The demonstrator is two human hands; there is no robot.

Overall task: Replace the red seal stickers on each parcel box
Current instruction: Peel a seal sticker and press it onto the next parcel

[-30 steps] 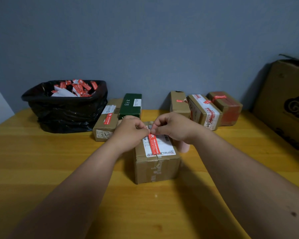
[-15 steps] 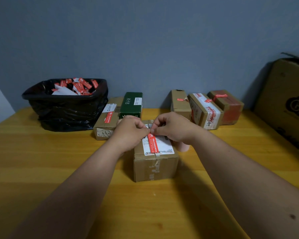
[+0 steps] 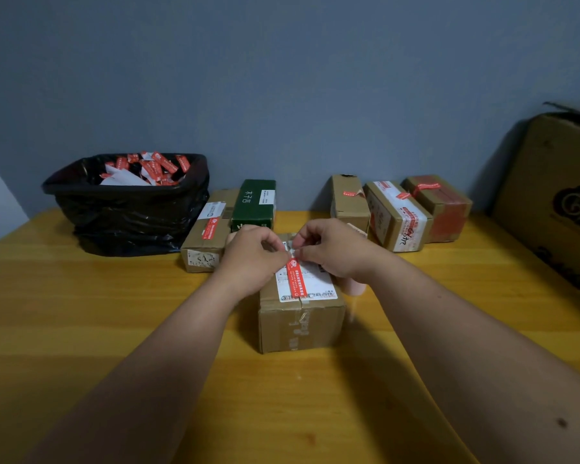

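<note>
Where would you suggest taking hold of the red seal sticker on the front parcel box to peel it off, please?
Probably at its far end, coming from the back of the box. The red seal sticker lies flat along the lid of the front parcel box, and that end sits between the fingertips of the left hand and the right hand; pinch that corner and pull back along the strip.

Wooden table (image 3: pixel 81 329) bears parcel boxes (image 3: pixel 300 316), black bin (image 3: pixel 128 212)

Black bin bag (image 3: pixel 128 216) on wooden table (image 3: pixel 81 313) — big carton (image 3: pixel 556 202) far right.
</note>
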